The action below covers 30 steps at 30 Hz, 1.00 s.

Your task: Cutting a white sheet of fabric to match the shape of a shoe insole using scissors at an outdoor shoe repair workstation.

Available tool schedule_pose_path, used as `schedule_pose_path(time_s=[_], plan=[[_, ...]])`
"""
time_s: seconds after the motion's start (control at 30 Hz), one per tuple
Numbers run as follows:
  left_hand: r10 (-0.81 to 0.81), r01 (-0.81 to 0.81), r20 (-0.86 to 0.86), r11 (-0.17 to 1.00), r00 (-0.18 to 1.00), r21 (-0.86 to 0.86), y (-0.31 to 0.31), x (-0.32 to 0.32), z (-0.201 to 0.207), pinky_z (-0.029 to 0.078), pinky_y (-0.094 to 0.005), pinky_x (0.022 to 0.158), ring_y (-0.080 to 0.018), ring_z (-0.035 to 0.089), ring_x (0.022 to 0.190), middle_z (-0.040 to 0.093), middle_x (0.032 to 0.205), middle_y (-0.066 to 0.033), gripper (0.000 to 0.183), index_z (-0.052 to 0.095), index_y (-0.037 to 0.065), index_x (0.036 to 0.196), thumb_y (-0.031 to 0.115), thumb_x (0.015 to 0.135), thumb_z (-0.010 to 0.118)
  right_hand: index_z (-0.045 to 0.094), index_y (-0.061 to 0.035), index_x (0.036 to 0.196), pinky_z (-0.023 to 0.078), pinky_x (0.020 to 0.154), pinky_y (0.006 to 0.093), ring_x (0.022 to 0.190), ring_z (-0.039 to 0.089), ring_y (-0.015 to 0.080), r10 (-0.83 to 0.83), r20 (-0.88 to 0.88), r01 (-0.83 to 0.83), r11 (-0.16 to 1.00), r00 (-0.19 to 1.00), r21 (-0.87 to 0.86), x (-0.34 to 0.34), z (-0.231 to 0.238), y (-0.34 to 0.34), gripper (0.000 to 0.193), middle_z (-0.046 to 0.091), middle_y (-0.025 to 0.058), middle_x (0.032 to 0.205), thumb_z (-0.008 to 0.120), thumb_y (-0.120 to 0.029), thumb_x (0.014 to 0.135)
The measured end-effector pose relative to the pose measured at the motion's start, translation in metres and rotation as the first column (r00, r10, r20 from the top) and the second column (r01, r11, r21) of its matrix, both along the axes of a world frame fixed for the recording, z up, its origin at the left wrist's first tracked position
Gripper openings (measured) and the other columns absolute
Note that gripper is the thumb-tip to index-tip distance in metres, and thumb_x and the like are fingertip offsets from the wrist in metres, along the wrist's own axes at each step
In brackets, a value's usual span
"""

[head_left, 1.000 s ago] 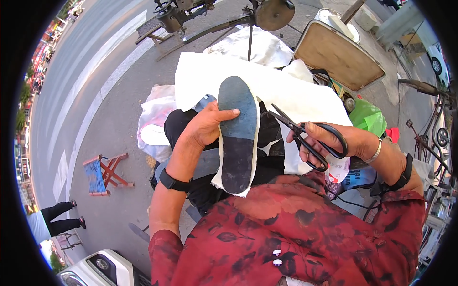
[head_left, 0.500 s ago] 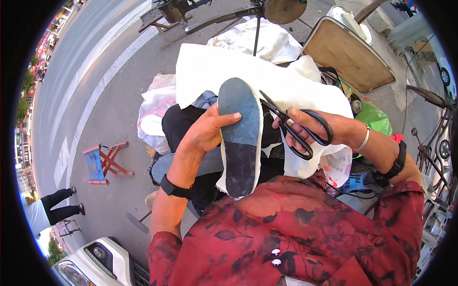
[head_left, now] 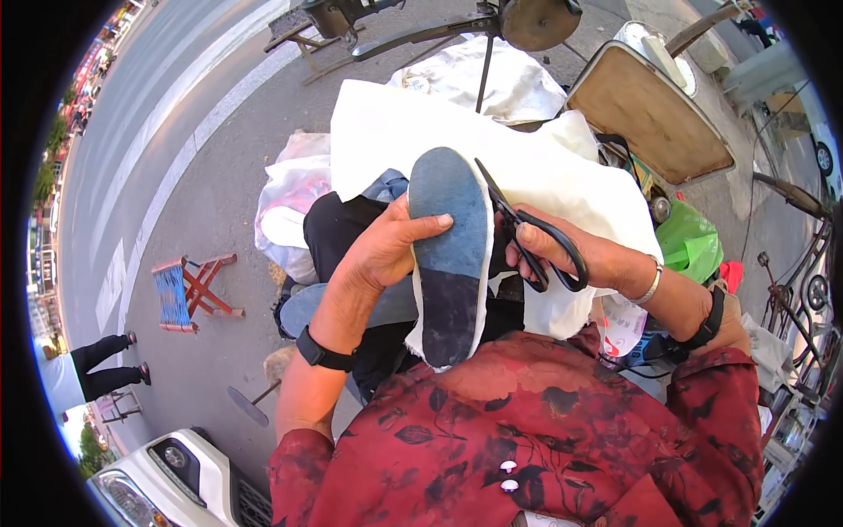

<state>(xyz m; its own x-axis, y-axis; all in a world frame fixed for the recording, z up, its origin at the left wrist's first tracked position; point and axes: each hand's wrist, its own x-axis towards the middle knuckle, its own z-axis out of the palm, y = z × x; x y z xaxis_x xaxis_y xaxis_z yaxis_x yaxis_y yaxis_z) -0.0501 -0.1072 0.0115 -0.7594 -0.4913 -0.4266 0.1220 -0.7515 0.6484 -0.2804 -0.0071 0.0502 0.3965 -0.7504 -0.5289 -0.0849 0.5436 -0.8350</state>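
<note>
My left hand (head_left: 386, 241) grips a shoe insole (head_left: 453, 250) by its left edge, thumb on the face. The insole is blue at the upper half and black at the lower, with a ragged white fleecy border. Black-handled scissors (head_left: 534, 230) are in my right hand (head_left: 562, 250), fingers in the loops. Their blades point up and left, close beside the insole's right edge; whether they touch it I cannot tell. White cloth (head_left: 492, 158) lies across my lap beyond the hands. Another blue insole (head_left: 303, 309) rests partly hidden behind my left forearm.
White plastic bags (head_left: 294, 202) sit left of my lap. A folding stool (head_left: 198, 294) stands farther left on the pavement. Ahead are a black metal machine (head_left: 448, 31) and a brown tray-like board (head_left: 654, 114). A green bag (head_left: 689, 237) lies at the right, a white car (head_left: 189, 479) at lower left.
My right hand and the scissors have come slightly left, and the scissor blades and handles have drawn closer together. The insole stays in my left hand, while the whole view has shifted a little.
</note>
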Motion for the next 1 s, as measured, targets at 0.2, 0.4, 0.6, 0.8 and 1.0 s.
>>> schedule_pose_path(time_s=[0.2,0.4,0.6,0.8,1.0], plan=[[0.001,-0.002,-0.025,1.0,1.0,-0.017,0.0,0.003,-0.001,0.051,-0.0337,0.088,-0.019,0.062,0.101,0.062,0.111,-0.0093,0.045,0.046,0.002,0.127,0.001,0.085,0.062,0.049,-0.0031,0.116,0.042,0.058,0.0221,0.064,0.048,0.0068,-0.068,-0.053,0.061,0.989,0.996,-0.132,0.004,-0.01,0.001,0.07,0.046,0.0002,0.077,0.048,-0.067,0.086],[-0.003,0.003,-0.004,0.998,1.0,-0.069,-0.003,0.013,0.003,0.05,-0.0323,0.089,-0.0171,0.061,0.1,0.062,0.111,-0.0078,0.045,0.046,0.002,0.127,0.001,0.085,0.062,0.052,-0.0023,0.117,0.037,0.053,0.0176,0.059,0.044,0.0038,-0.049,-0.02,0.044,0.982,0.999,-0.186,-0.005,-0.006,-0.003,0.069,0.041,-0.0048,0.067,0.056,-0.062,0.084],[-0.058,0.068,0.073,0.988,0.996,-0.141,-0.007,0.025,0.023,0.048,-0.0318,0.09,-0.0165,0.06,0.103,0.062,0.113,-0.0081,0.047,0.044,0.001,0.129,0.001,0.085,0.061,0.05,-0.0017,0.121,0.035,0.052,0.0185,0.059,0.042,0.0036,0.027,0.046,-0.016,0.974,0.999,-0.226,-0.004,-0.01,-0.009,0.069,0.04,-0.0052,0.067,0.056,-0.06,0.086],[-0.028,0.044,0.083,0.98,0.996,-0.196,0.0,0.036,0.026,0.047,-0.0326,0.092,-0.0171,0.059,0.105,0.061,0.115,-0.0088,0.053,0.041,0.002,0.132,0.001,0.083,0.063,0.048,-0.0016,0.122,0.036,0.054,0.0213,0.061,0.043,0.0054,0.032,0.11,0.001,0.958,0.993,-0.285,0.016,-0.01,-0.02,0.073,0.042,-0.0031,0.071,0.053,-0.064,0.085],[0.015,0.007,0.105,0.979,0.994,-0.202,0.007,0.049,0.027,0.046,-0.0322,0.093,-0.0163,0.058,0.106,0.059,0.118,-0.0084,0.056,0.039,0.002,0.134,0.001,0.083,0.063,0.049,-0.0016,0.121,0.035,0.053,0.0214,0.058,0.041,0.0046,0.068,0.121,-0.033,0.962,0.99,-0.272,0.02,-0.013,-0.021,0.073,0.041,-0.0037,0.069,0.055,-0.064,0.084]])
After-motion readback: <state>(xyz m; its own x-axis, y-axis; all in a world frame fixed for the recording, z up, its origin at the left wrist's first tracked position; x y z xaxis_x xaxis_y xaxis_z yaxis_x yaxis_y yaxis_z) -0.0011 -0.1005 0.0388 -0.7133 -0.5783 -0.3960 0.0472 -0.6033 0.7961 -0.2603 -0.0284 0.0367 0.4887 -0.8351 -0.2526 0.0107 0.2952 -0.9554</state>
